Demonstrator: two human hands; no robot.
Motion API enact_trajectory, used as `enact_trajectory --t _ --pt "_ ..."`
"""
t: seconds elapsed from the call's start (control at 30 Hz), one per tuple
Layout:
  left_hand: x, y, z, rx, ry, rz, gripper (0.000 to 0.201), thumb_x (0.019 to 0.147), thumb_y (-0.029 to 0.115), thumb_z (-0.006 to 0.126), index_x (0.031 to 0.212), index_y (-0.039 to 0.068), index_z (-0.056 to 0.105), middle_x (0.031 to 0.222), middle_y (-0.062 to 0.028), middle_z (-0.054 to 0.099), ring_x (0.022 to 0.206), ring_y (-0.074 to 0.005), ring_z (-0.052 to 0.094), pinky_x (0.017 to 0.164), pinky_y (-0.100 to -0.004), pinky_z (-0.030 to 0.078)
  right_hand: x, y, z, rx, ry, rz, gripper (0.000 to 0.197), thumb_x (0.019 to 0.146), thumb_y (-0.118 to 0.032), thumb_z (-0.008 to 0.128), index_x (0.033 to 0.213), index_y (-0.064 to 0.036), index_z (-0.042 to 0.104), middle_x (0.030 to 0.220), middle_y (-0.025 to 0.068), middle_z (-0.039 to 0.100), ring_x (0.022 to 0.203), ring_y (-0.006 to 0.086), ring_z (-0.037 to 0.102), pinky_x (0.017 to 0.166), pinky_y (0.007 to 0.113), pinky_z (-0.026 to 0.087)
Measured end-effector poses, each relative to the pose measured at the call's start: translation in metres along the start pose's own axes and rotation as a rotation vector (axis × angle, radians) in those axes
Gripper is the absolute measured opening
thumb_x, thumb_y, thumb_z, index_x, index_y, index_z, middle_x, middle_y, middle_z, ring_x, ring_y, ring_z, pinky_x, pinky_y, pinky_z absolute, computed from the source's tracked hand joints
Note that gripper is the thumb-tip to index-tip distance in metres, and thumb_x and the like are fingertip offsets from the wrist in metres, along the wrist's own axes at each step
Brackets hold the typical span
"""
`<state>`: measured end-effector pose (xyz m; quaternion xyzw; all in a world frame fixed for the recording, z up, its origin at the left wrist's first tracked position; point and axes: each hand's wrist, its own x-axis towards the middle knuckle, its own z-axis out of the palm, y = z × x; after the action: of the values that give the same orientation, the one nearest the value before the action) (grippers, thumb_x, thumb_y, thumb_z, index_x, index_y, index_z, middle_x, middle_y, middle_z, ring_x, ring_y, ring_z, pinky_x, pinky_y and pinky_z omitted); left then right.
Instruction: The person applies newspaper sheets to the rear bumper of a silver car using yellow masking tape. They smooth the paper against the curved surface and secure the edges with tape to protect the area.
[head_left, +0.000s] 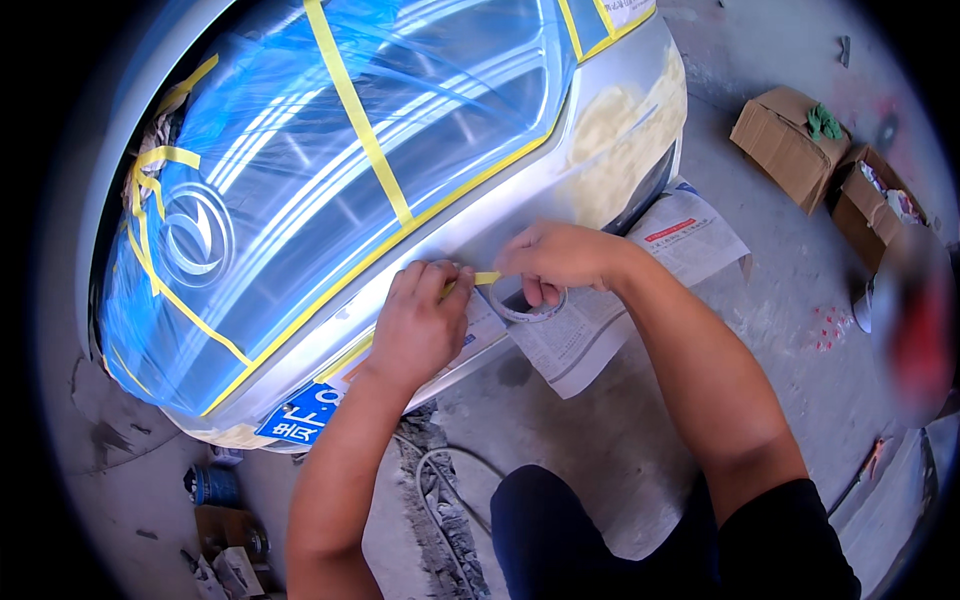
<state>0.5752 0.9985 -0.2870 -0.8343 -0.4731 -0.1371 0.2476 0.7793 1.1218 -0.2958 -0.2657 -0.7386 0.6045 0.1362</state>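
Observation:
My right hand [565, 258] is closed around a roll of masking tape [527, 318], whose pale ring shows below the fingers. A short yellow strip of tape [487, 278] stretches from it to my left hand [425, 315]. The left fingers are bent and pinch that strip against the silver car's rear bumper [530, 222]. Newspaper [580, 352] hangs along the bumper's lower part, beneath and beside both hands. More yellow tape [350, 358] runs along the paper's upper edge, left of my left hand. My left fingertips are partly hidden.
Blue plastic film [440, 130], edged with yellow tape, covers the rear window and tailgate. A blue licence plate [297, 415] is partly covered. Cardboard boxes [785, 145] stand at the right. A hose [440, 455] lies below the bumper, and a blue can [212, 485] stands lower left.

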Motion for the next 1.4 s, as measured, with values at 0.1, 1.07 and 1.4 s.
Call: enact_trajectory --t 0.1,1.07,1.4 --pt "0.003 -0.002 -0.002 0.01 -0.049 0.021 0.048 0.066 0.0 0.069 0.115 0.001 0.067 0.104 -0.0125 0.058 0.096 -0.0301 0.057 0.086 -0.0396 0.049 -0.007 0.008 0.006 0.148 -0.043 0.052 0.035 0.09 -0.024 0.055 0.112 0.0014 0.065 0.076 0.0134 0.068 0.063 0.0179 0.065 0.059 0.029 0.05" --pt "-0.017 0.013 0.008 0.676 -0.199 0.241 0.053 0.084 0.014 0.058 0.136 0.0 0.056 0.136 -0.0118 0.047 0.118 -0.0272 0.051 0.099 -0.0453 0.043 -0.036 0.092 0.133 0.818 0.182 -0.314 0.057 0.098 -0.012 0.056 0.149 0.0 0.032 0.095 0.0112 0.068 0.085 0.0147 0.067 0.077 0.028 0.054" --pt "-0.031 0.019 0.035 0.738 -0.139 0.192 0.056 0.082 0.012 0.062 0.136 -0.003 0.054 0.142 -0.0151 0.044 0.12 -0.03 0.052 0.104 -0.0476 0.041 0.002 0.132 0.13 0.514 0.448 -0.034 0.026 0.096 -0.025 0.061 0.097 0.0007 0.068 0.076 0.0118 0.066 0.063 0.0204 0.068 0.059 0.034 0.054"
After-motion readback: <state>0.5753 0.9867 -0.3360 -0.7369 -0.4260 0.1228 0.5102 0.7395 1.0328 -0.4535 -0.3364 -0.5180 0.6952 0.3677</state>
